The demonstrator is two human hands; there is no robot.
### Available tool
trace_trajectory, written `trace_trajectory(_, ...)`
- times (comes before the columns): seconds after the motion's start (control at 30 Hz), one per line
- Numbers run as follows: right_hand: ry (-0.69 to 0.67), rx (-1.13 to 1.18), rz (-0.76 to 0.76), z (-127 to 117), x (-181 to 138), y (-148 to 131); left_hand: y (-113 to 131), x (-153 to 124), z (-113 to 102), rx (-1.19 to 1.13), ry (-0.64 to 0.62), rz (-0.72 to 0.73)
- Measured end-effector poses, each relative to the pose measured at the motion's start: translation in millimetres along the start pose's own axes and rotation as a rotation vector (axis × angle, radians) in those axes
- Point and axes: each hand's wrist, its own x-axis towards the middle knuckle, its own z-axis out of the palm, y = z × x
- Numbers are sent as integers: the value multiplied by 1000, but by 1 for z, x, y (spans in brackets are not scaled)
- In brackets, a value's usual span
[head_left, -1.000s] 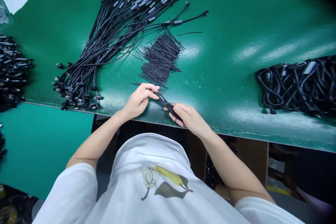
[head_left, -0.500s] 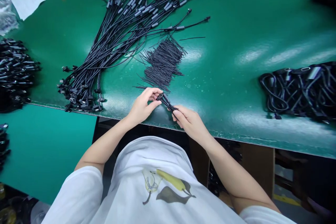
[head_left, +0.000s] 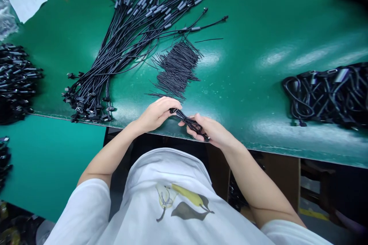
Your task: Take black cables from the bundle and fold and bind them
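I have the green tabletop (head_left: pixel 244 65) across most of my view, its near edge just in front of the person's white shirt (head_left: pixel 143 172), with a teal surface (head_left: pixel 51 160) beyond that edge at lower left. Largest on the tabletop is the spread of loose black cables (head_left: pixel 112 53), fanned from the near edge toward the far side, connectors at both ends. At far right I see a stack of coiled cables (head_left: pixel 330 95), and at far left a heap of black cables (head_left: pixel 15 80), both cut off by my view. Next in size is the pile of thin black strips (head_left: pixel 178 67), just beyond the 2 hands. The right hand (head_left: pixel 214 130) grasps the lower part of a folded cable (head_left: pixel 193 124), thumb above and fingers curled below. The left hand (head_left: pixel 156 113) has its fingertips closed on the other end, where I make out a metal-edged connector. That folded cable slants between both hands, over the tabletop's near edge; I cannot tell whether it touches the surface. Smallest is 1 single strip (head_left: pixel 209 40), lying apart, right of the pile.
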Motion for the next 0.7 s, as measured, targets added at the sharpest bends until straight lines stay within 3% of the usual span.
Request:
trace_trajectory(0.13, -79, 225, 111, 0, -3, -4, 7, 4, -6, -42, -19, 8)
trace_trajectory(0.3, -74, 399, 135, 4, -5, -9, 12, 0, -11, -270, -37, -155)
trace_trajectory(0.47, -10, 380, 112, 7, -9, -13, 12, -10, -5, -617, -65, -352)
trace_trajectory(0.7, 96, 297, 61, 5, -10, -8, 14, -3, 8, -641, -38, -437)
